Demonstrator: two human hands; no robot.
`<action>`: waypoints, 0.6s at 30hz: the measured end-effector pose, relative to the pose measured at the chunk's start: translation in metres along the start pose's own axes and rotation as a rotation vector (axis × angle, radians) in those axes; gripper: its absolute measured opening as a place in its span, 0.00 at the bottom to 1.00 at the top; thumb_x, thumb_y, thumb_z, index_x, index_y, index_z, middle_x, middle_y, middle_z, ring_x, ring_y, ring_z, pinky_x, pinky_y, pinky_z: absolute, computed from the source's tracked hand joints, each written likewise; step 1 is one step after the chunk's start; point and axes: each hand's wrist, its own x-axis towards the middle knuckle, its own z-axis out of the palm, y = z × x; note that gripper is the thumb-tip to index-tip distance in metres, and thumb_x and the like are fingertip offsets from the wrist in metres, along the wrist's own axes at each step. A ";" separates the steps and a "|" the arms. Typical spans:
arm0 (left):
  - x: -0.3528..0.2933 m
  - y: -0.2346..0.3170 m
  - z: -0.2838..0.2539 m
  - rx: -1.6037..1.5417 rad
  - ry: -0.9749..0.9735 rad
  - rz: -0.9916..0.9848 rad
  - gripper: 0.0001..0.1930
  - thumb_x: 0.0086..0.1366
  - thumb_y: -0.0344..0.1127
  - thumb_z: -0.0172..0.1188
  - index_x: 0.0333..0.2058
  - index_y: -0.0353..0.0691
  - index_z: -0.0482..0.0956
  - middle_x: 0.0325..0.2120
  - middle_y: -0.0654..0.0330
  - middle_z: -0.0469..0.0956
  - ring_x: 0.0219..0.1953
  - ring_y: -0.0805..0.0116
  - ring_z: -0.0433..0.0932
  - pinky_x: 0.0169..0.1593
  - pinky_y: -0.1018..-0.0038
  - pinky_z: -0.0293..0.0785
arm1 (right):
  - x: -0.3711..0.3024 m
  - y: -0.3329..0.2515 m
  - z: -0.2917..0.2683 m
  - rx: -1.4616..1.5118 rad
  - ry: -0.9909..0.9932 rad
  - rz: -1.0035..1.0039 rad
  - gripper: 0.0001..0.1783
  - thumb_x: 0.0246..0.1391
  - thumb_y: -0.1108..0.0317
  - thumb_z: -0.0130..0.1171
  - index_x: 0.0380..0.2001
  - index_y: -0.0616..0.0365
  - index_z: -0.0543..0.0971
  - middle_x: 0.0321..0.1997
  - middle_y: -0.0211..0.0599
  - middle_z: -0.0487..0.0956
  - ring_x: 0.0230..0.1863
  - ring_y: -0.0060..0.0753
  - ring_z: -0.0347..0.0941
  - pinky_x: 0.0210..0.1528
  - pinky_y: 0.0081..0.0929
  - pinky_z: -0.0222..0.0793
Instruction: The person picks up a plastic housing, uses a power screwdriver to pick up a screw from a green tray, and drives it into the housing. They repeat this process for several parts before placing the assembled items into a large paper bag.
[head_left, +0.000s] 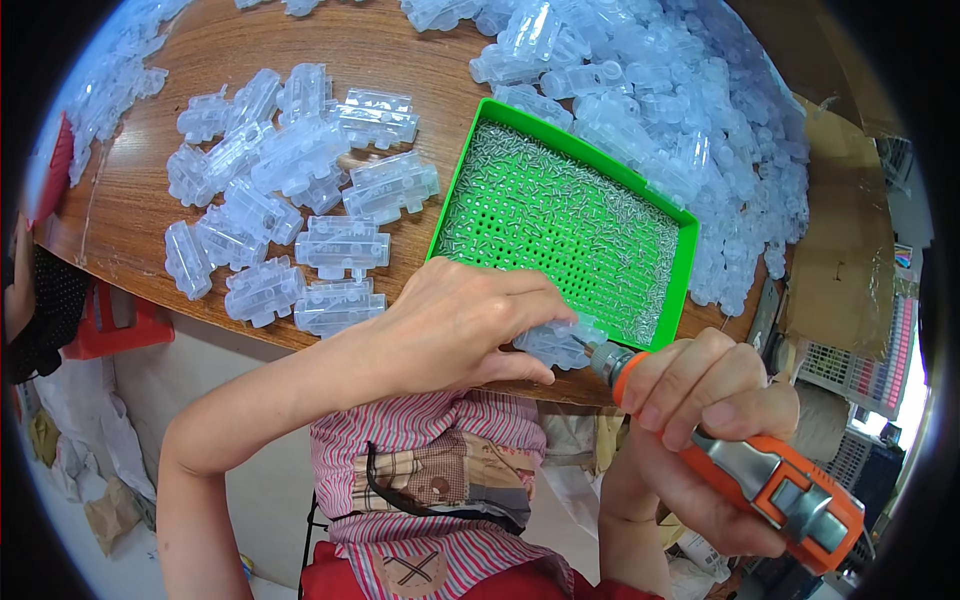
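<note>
An orange and grey electric screwdriver (725, 460) is gripped in my right hand (705, 395), its tip pointing left and up. That tip meets a clear plastic casing (560, 346) at the table's near edge. My left hand (470, 315) holds the casing between thumb and fingers, which cover part of it. Just beyond lies a green tray (687, 270) with a perforated bottom, strewn with many small silver screws (640, 240). Whether a screw sits at the screwdriver's tip is too small to tell.
Several clear casings (345, 245) lie spread left of the tray on the brown wooden table (430, 75). A large heap of similar pieces (640, 90) rises behind and right of it. A cardboard sheet (840, 230) stands at the right; a red stool (115, 325) is lower left.
</note>
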 end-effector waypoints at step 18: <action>-0.004 -0.007 0.004 0.091 -0.004 0.020 0.20 0.53 0.50 0.64 0.43 0.48 0.76 0.38 0.66 0.78 0.35 0.66 0.79 0.31 0.71 0.76 | -0.001 0.014 -0.004 -0.008 -0.236 -0.075 0.42 0.43 0.30 0.58 0.37 0.64 0.70 0.24 0.38 0.69 0.25 0.32 0.67 0.22 0.27 0.67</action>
